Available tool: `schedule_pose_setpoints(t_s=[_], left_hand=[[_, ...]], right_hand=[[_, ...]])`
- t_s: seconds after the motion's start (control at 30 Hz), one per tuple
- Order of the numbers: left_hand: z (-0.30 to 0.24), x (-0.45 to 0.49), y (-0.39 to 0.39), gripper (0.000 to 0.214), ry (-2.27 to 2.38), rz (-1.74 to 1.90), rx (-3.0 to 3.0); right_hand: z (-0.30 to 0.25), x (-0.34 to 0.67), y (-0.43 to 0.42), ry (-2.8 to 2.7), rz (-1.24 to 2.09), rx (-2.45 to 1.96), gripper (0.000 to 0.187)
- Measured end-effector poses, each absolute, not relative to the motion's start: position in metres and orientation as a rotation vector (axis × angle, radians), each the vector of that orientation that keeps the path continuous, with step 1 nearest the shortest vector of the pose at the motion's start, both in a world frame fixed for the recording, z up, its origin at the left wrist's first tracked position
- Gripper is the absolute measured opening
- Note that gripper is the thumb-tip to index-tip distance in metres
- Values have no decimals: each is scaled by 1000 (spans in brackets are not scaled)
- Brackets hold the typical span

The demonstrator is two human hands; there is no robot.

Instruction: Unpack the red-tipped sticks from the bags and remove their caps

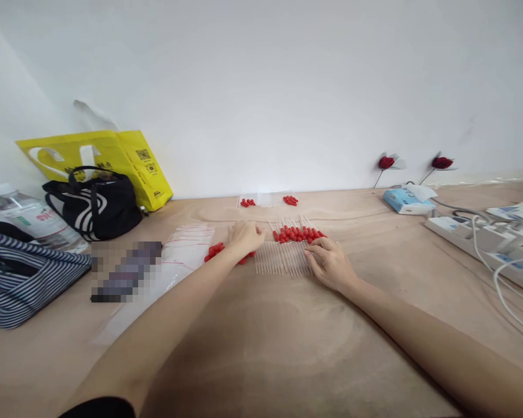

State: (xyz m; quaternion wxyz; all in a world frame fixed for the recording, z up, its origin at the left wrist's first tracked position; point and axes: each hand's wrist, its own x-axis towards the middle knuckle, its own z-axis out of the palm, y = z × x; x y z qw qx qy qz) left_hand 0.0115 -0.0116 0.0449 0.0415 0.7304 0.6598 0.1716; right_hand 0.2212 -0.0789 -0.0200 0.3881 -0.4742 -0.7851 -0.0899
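A row of thin clear tubes with red caps lies on the tan table in front of me. My right hand rests palm down on the lower right end of the tubes, fingers bent over them. My left hand lies beside the row's left edge, fingers curled over a loose heap of red caps. What the left fingers pinch, if anything, is hidden. Two smaller clusters of red-capped pieces sit further back near the wall.
Clear zip bags lie left of the caps. A black bag, yellow bag, striped bag and water bottle crowd the left. A tissue pack, power strips with cables, and two red roses are at right.
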Motion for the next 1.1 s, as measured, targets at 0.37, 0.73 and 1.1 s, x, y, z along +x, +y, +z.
schedule_pose_setpoints(t_s=[0.37,0.73,1.1], left_hand=[[32,57,46,17,2135,50,2020],[56,-3,-36,20,1809,572,2635],[0,-21,-97,13,1069,1194,2990]], right_hand=[[-16,225,-81,-1955,-336,-1240,16],[-18,225,-79,-1868,-340,-1127,22],[-7,190,-102,-2279,-439,-881,30]])
